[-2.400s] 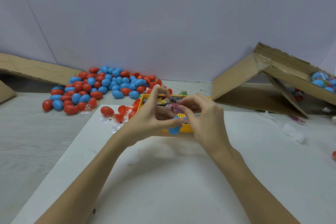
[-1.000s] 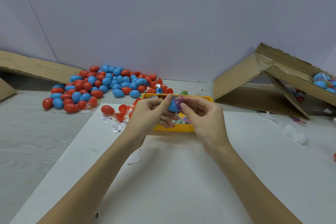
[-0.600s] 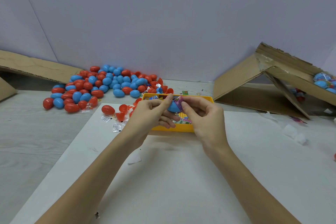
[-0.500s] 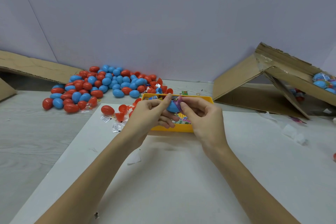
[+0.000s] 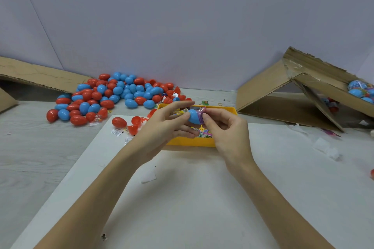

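hands [image 5: 159,127] [image 5: 230,133]: 2 | blue egg half [image 5: 193,117]: 1 | purple packet [image 5: 201,114]: 1 | yellow tray [image 5: 190,141]: 1 | cardboard boxes [image 5: 269,95] [image 5: 40,79]: 2 | piled eggs [image 5: 113,95]: dozens

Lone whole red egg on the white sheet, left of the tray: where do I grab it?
Probably from above, pinching across the short middle of the red egg: it lies on its side, and open red halves crowd its right end.
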### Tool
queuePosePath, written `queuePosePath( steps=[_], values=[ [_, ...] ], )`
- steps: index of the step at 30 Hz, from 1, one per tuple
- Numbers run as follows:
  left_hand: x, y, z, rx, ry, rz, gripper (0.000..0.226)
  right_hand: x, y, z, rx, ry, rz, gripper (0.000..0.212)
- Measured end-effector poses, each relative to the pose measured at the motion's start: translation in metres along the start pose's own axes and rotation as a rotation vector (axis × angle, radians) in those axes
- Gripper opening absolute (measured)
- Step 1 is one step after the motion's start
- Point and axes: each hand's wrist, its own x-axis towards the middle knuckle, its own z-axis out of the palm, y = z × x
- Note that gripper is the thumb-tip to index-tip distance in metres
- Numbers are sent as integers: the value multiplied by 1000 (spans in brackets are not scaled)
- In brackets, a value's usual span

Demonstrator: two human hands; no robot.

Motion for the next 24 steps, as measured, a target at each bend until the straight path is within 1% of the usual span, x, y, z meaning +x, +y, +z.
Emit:
queuePosePath(
  steps=[3,6,9,11,14,16,18,21,24],
  values=[
    [-2,1,0,144,-20,101,30,0,-2,-1,8,-2,13,18],
    [-2,1,-1,251,-26,166,26,0,-4,-2,53,-24,58,16],
    [-1,-1,-1,354,19,209,27,0,-4,-2,95,-51,114,17],
    [0,-2,-4,369,46,235,28,0,-5,-1,147,-69,171,18],
    [1,-4,-6,357,69,283,25,-1,-5,1,297,-112,269,19],
    [1,-6,-6,322,72,292,24,0,-6,1,345,-126,293,18],
    [1,-8,-4,290,80,295,25,0,-6,-1,335,-128,287,18],
    [3,-11,2,309,145,367,26,2,-7,-2,356,-129,313,25],
    [3,-15,9,318,214,463,24,1,-11,-1,543,-167,400,37]
  ],
)
